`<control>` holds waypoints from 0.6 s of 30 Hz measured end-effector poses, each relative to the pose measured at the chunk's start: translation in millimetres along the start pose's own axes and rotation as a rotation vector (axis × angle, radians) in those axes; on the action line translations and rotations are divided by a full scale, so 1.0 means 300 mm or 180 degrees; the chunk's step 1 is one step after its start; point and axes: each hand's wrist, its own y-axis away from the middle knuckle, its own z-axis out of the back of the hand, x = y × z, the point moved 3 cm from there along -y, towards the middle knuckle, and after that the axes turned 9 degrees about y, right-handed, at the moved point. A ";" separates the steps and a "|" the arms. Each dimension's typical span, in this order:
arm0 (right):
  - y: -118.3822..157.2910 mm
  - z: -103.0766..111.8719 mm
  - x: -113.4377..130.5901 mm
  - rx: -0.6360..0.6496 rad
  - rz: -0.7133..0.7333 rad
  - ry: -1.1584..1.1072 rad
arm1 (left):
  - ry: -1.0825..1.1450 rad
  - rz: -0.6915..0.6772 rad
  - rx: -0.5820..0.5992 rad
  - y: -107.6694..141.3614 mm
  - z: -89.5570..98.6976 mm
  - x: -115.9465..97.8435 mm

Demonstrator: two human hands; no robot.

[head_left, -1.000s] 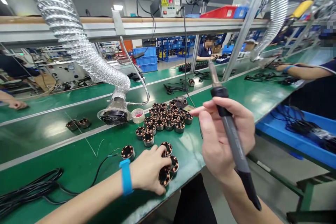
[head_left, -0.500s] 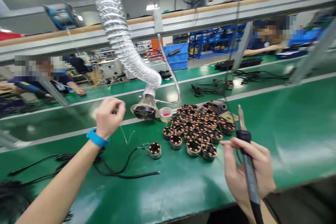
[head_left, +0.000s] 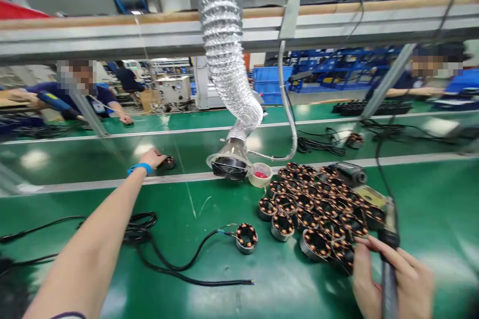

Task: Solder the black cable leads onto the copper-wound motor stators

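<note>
My left hand (head_left: 152, 158), wearing a blue wristband, reaches over to the far green strip. Its fingertips are closed at the side of a copper-wound motor stator (head_left: 169, 162). In my right hand (head_left: 392, 274) is a soldering iron (head_left: 389, 259), tip upward, gripped like a pen. Left of that hand, a cluster of several stators (head_left: 314, 244) covers part of the green bench (head_left: 284, 284). One separate stator (head_left: 246, 238) lies nearer the middle, with a black cable (head_left: 198, 254) joined to it by thin leads.
A foil exhaust duct (head_left: 228, 50) hangs down to a fume hood (head_left: 229, 162). Beside the hood sits a tape roll (head_left: 261, 174). Coiled black cables (head_left: 140, 229) lie at left. Two people work across the bench, behind metal posts (head_left: 389, 79).
My left hand has moved forward from above the bench to the far strip, where a stator now shows at its fingertips. The view has shifted; the soldering iron stays in my right hand.
</note>
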 end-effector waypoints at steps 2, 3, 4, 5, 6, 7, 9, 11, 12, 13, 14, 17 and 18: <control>0.005 0.000 0.020 0.0015 0.0224 0.0092 | -0.0116 0.0186 0.0281 -0.037 -0.014 0.006; 0.008 -0.001 0.025 0.0033 0.0258 0.0099 | -0.0168 0.0254 0.0372 -0.052 -0.016 0.010; 0.012 -0.002 0.027 0.0068 0.0266 0.0089 | -0.0207 0.0293 0.0440 -0.064 -0.016 0.014; 0.016 -0.002 0.026 0.0077 0.0261 0.0070 | -0.0237 0.0302 0.0485 -0.072 -0.015 0.017; 0.019 -0.003 0.024 0.0099 0.0258 0.0042 | -0.0265 0.0299 0.0497 -0.074 -0.011 0.018; 0.022 -0.004 0.021 0.0120 0.0256 0.0011 | -0.0290 0.0277 0.0487 -0.072 -0.007 0.019; 0.026 -0.004 0.015 0.0139 0.0260 -0.0049 | -0.0350 0.0242 0.0379 -0.054 0.004 0.016; 0.029 -0.003 0.011 0.0137 0.0248 -0.0089 | -0.0395 0.0218 0.0208 -0.027 0.018 0.009; 0.030 -0.002 0.010 0.0123 0.0240 -0.0109 | -0.0407 0.0206 0.0124 -0.011 0.028 0.006; 0.030 -0.001 0.010 0.0116 0.0218 -0.0132 | -0.0415 0.0195 0.0044 0.007 0.042 0.002; 0.031 0.001 0.010 0.0109 0.0188 -0.0156 | -0.0418 0.0176 -0.0017 0.027 0.060 -0.001; 0.029 0.008 0.018 0.0088 0.0122 -0.0220 | -0.0470 0.0057 -0.0216 0.111 0.145 -0.016; 0.028 0.011 0.023 0.0072 0.0125 -0.0244 | -0.0526 -0.0058 -0.0298 0.151 0.181 -0.025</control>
